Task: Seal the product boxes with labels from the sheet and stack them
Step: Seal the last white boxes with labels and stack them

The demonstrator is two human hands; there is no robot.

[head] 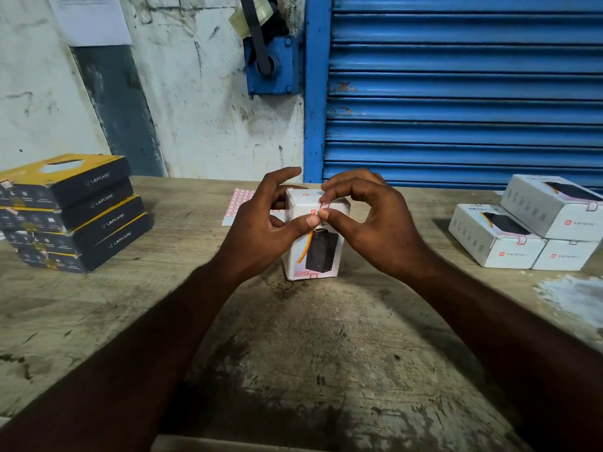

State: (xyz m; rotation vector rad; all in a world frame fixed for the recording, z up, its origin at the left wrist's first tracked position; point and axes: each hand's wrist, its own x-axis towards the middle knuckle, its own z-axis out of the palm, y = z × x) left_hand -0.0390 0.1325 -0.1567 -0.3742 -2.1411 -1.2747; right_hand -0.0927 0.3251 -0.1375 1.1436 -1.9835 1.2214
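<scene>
— where the box point(318, 249) stands upright on the middle of the table point(326, 337), what are your hands doing?
— your left hand point(261, 230) grips it, thumb on the label point(323, 207) at its top edge; your right hand point(372, 220) pinches that label with curled fingers point(346, 188). the sheet point(238, 203) lies just behind, left.

White, red and blue over a worn grey-brown table point(293, 353) with dark stains
The upright product box point(321, 256) is white, printed with a black power bank, an orange strap and red lettering; the label point(325, 207) at its top edge is white with a red outline, and the white label sheet point(239, 201) shows a red grid. The white boxes point(496, 246) carry red logos; the Lapcare boxes point(75, 213) are black with yellow tops; the shutter point(466, 93) is blue with horizontal ribs; the wall point(202, 119) is off-white, dark-smudged
</scene>
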